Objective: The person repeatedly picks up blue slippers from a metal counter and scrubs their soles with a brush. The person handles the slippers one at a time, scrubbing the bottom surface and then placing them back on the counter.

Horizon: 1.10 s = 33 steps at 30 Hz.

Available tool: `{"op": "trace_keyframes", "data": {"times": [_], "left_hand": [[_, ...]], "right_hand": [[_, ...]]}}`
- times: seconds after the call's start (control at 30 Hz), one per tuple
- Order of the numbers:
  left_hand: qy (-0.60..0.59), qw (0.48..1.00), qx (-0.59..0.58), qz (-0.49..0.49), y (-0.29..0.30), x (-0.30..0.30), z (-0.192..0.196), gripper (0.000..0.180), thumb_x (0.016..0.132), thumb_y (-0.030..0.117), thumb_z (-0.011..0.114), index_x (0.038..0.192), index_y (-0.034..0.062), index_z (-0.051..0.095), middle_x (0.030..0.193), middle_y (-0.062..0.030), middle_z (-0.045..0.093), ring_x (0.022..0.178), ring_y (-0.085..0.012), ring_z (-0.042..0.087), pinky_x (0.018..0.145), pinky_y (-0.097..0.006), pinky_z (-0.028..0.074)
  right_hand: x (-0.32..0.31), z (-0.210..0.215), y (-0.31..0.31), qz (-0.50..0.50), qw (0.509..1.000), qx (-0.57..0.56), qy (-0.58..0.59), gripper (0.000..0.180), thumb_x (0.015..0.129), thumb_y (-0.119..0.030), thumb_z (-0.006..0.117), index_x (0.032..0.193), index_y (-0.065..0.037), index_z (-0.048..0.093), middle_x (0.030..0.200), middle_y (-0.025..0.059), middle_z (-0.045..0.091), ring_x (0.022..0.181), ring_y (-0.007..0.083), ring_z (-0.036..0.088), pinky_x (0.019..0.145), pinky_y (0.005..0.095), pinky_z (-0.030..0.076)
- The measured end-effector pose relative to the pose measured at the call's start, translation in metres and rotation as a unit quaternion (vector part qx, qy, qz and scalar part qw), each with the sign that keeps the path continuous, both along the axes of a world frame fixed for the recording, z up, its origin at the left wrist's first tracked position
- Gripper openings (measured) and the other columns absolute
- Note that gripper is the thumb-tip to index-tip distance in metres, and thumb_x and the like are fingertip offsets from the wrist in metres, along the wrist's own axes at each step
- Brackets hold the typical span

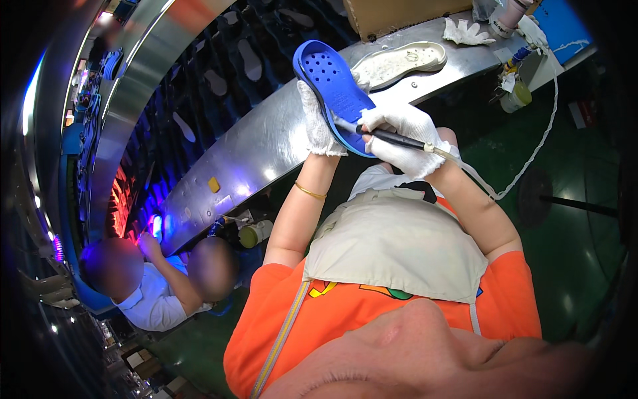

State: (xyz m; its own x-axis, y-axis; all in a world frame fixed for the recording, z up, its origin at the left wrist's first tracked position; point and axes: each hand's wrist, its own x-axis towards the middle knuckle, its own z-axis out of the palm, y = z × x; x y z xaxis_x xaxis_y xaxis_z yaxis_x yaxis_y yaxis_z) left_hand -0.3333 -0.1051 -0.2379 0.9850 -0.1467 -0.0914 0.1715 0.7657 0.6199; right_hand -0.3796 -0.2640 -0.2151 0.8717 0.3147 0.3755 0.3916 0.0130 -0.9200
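My left hand [318, 123], in a white knit glove, grips the left edge of a blue shoe sole [340, 90]. The sole is tilted, its inner face toward me, with round holes at the toe end. In my gloved right hand [405, 136] is a glue brush [399, 139] with a dark, pen-like handle. Its pale tip reaches the lower half of the sole; whether it touches is hard to make out. A thin white tube [531, 162] trails from the handle's rear. Just beyond the sole, a cream shoe sole [402, 63] lies on the metal ledge.
Beyond the metal ledge [266, 143], a dark conveyor [226, 53] carries several soles. A white glove [467, 32], a cardboard box [405, 16] and a yellow block [213, 184] sit along it. A jar [515, 98] hangs at right. Co-workers [156, 292] are at lower left.
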Motion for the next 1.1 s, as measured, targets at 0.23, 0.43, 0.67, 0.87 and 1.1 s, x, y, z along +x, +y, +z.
{"op": "trace_keyframes", "data": {"times": [0.23,0.43,0.67,0.87,1.1], "left_hand": [[-0.018,0.994,-0.1,-0.031,0.006,-0.01,0.005,0.075,0.082,0.069,0.043,0.125,0.0072,0.047,0.117,-0.0124,0.055,0.103,-0.0265,0.055,0.092,-0.044,0.046],[-0.042,0.946,-0.24,-0.212,0.0,-0.014,0.009,0.064,0.088,0.059,0.04,0.126,0.0086,0.045,0.114,-0.0131,0.056,0.098,-0.0289,0.056,0.086,-0.048,0.048],[-0.138,0.959,-0.161,-0.187,0.008,-0.011,0.003,0.076,0.086,0.07,0.029,0.133,0.0109,0.042,0.125,-0.0145,0.052,0.104,-0.0312,0.057,0.086,-0.042,0.051],[-0.054,0.996,-0.069,-0.032,0.008,0.0,0.006,0.076,0.086,0.068,0.031,0.134,0.0101,0.041,0.128,-0.0149,0.051,0.106,-0.0323,0.056,0.089,-0.044,0.049],[-0.072,0.972,-0.166,-0.149,0.022,0.007,0.008,0.075,0.087,0.066,0.032,0.134,0.008,0.04,0.127,-0.0166,0.051,0.111,-0.0329,0.054,0.095,-0.046,0.045]], "right_hand": [[0.015,0.008,-0.012,-0.029,0.987,0.068,0.145,0.012,0.077,-0.002,0.064,0.09,-0.001,0.065,0.086,0.0053,0.065,0.079,0.0087,0.06,0.075,0.0235,0.049],[0.01,0.001,-0.004,-0.043,0.995,0.094,0.014,0.014,0.077,0.002,0.064,0.09,-0.001,0.061,0.088,0.0067,0.063,0.081,0.0109,0.06,0.076,0.0252,0.05],[0.004,-0.002,-0.001,0.033,0.972,0.138,0.187,0.012,0.075,0.003,0.066,0.085,-0.002,0.062,0.088,0.0068,0.063,0.082,0.011,0.06,0.076,0.0256,0.05],[0.001,-0.002,0.006,0.079,0.98,0.133,0.125,0.012,0.076,0.005,0.063,0.085,-0.003,0.061,0.089,0.0063,0.063,0.083,0.0112,0.061,0.078,0.0267,0.051],[0.012,-0.002,-0.003,0.103,0.98,0.11,0.129,0.01,0.078,0.003,0.062,0.087,0.0,0.059,0.094,0.0082,0.062,0.079,0.012,0.06,0.074,0.0265,0.051]]}}
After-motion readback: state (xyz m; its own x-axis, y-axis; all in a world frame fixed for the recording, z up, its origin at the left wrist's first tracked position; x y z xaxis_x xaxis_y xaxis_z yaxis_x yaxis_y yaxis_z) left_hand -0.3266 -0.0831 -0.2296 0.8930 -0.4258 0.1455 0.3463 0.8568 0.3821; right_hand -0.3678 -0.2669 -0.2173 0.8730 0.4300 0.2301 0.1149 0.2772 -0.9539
